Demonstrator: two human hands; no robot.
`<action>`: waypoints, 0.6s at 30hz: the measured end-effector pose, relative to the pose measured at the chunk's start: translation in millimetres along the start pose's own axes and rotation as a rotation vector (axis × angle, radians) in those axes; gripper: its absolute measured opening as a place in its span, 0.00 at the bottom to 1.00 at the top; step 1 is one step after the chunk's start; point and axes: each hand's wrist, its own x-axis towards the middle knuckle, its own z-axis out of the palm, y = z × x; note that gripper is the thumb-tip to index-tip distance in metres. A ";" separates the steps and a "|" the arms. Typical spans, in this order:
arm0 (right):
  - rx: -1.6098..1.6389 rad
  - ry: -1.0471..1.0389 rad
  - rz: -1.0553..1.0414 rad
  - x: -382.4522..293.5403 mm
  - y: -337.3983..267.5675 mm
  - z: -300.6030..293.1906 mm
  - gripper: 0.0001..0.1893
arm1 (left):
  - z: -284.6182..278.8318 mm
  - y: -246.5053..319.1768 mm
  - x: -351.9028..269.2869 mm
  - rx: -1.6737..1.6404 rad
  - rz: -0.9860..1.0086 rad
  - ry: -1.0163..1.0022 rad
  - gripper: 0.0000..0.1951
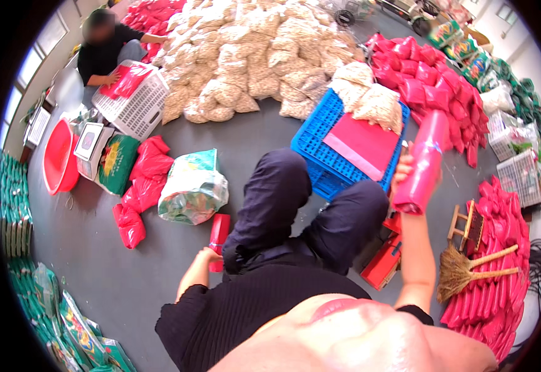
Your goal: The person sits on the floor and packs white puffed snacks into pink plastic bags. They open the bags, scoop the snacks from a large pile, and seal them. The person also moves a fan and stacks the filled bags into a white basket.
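Note:
In my right hand is a rolled bundle of pink plastic bags with a pale tie around it, raised beside the blue crates. My left hand grips a narrower red bundle, also banded, low beside my left knee. Before my knees a blue plastic crate stands upside down on another. A flat pink plastic sheet or bag lies on top. Clear bags of pale, small-grained goods rest at its far end.
A heap of filled clear bags rises ahead, pink packets beside it. At left are a red basin, a scale and a green sack. A person touches a white basket. Straw brooms lie right.

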 end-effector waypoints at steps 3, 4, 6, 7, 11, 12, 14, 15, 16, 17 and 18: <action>-0.031 0.222 -0.005 -22.9 3.5 6.0 0.47 | 43.9 52.1 25.5 -0.495 -0.509 0.256 0.38; -0.036 0.261 -0.011 -19.7 13.7 6.0 0.47 | 45.4 49.8 32.2 -0.587 -0.600 0.339 0.38; -0.046 0.347 0.001 -8.9 34.9 5.4 0.46 | 33.5 38.0 33.6 -0.619 -0.533 0.279 0.37; -0.104 0.347 0.006 -6.9 44.0 3.6 0.46 | 21.8 31.0 27.1 -0.597 -0.413 0.172 0.37; -0.407 0.438 0.011 7.6 75.2 9.0 0.45 | -29.6 64.0 -32.8 -0.455 -0.367 0.288 0.43; -0.420 0.448 0.059 16.1 77.9 0.6 0.45 | -33.3 59.8 -38.3 -0.463 -0.326 0.294 0.42; -0.454 0.484 0.134 32.8 78.7 -15.5 0.45 | -40.8 52.9 -42.2 -0.455 -0.226 0.299 0.41; -0.415 0.544 0.200 44.2 80.3 -20.0 0.44 | -45.9 44.7 -41.6 -0.611 -0.115 0.202 0.40; -0.373 0.615 0.246 49.8 78.5 -19.1 0.42 | -52.3 36.8 -38.2 -0.744 0.007 0.102 0.39; -0.328 0.689 0.280 53.6 76.1 -22.0 0.41 | -64.1 29.6 -36.7 -0.864 0.133 -0.004 0.37; -0.315 0.808 0.378 52.9 71.3 -28.9 0.40 | -76.9 34.6 -49.0 -0.914 0.070 -0.196 0.36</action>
